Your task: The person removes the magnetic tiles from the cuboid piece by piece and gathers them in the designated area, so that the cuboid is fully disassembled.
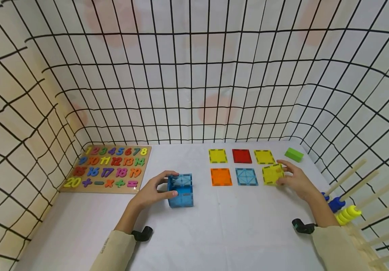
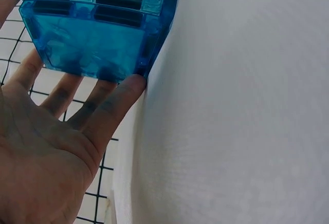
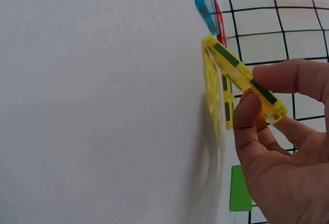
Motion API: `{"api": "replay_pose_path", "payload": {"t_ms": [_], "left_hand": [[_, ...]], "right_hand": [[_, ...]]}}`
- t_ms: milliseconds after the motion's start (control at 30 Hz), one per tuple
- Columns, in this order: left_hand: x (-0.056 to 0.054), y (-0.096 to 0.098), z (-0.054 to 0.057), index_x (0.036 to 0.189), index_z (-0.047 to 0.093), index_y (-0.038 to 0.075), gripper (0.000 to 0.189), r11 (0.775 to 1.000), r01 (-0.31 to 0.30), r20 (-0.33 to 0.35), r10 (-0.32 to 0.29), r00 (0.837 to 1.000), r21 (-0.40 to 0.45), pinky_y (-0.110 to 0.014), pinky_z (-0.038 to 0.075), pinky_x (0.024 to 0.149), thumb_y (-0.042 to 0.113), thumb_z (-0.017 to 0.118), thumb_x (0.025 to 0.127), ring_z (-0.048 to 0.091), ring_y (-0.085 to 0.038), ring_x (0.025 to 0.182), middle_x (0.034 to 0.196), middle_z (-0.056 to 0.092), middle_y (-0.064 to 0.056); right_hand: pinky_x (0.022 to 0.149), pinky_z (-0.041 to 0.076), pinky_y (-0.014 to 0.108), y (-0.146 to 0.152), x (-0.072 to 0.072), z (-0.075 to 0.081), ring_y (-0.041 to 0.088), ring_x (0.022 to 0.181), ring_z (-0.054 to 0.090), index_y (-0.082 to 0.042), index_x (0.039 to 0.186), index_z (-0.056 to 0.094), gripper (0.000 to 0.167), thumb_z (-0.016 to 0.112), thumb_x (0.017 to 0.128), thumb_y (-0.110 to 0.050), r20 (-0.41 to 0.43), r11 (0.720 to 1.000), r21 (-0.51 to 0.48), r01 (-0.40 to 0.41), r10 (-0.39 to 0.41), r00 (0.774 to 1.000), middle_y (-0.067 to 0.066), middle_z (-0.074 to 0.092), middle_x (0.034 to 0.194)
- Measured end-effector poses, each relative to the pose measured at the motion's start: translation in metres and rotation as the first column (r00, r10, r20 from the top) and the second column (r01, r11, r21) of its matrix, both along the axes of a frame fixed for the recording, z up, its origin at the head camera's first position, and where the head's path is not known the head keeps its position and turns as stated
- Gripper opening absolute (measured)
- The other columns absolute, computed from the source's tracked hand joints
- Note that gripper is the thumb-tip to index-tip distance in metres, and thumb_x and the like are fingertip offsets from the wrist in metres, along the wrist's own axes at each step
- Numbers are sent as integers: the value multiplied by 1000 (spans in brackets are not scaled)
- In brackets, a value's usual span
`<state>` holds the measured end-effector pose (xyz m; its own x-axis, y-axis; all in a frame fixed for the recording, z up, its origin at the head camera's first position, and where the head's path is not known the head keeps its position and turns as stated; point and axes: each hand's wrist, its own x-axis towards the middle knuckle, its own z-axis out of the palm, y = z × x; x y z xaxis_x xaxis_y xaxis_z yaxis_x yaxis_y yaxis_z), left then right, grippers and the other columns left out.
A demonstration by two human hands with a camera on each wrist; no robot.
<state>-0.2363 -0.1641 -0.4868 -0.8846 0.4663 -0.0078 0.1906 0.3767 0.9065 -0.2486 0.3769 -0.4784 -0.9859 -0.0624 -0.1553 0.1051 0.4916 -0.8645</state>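
Observation:
My left hand (image 1: 151,193) grips a small box of translucent blue magnetic tiles (image 1: 182,200), thumb on its near side and fingers behind. In the left wrist view the blue box (image 2: 90,41) sits at the fingertips. My right hand (image 1: 297,182) pinches a yellow magnetic tile (image 1: 271,175) by its right edge. The right wrist view has this yellow tile (image 3: 239,72) tilted, with one edge lifted between thumb and fingers. Just behind lies another yellow tile (image 1: 264,157), and to the left a light blue tile (image 1: 246,177).
Further left lie an orange tile (image 1: 221,177), a red tile (image 1: 242,156) and a yellow tile (image 1: 218,156). A green block (image 1: 294,154) is at the back right. A number board (image 1: 99,190) lies left, a pegged bead rack (image 1: 350,214) stands right, and black wire grid (image 1: 181,90) surrounds the table.

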Motion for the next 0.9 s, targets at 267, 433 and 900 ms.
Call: {"api": "replay_pose_path", "payload": {"t_ms": [267, 433, 900], "left_hand": [[-1, 0, -4, 143, 52, 40, 58, 1000, -8, 1, 8, 1000, -6, -73, 36, 113, 34, 78, 92, 36, -44, 149, 162, 43, -1], [-1, 0, -5, 143, 52, 40, 58, 1000, -9, 1, 9, 1000, -11, -73, 36, 113, 32, 78, 92, 36, -44, 149, 162, 43, -1], [-2, 0, -5, 144, 52, 39, 58, 1000, -1, 2, 1, 1000, -5, -71, 37, 113, 32, 77, 92, 36, -44, 149, 161, 44, 0]], "right_hand": [[86, 54, 41, 9, -6, 0, 41, 112, 53, -1, 163, 15, 95, 74, 89, -12, 71, 946, 302, -115, 98, 993, 38, 33, 149], [105, 42, 69, 9, -8, 3, 52, 125, 48, 5, 161, 15, 94, 73, 91, -20, 89, 863, 469, -188, 165, 982, 42, 34, 150], [93, 47, 55, 7, -12, 6, 41, 107, 45, 12, 155, 27, 85, 72, 89, -17, 97, 809, 523, -266, 254, 962, 39, 34, 136]]}}
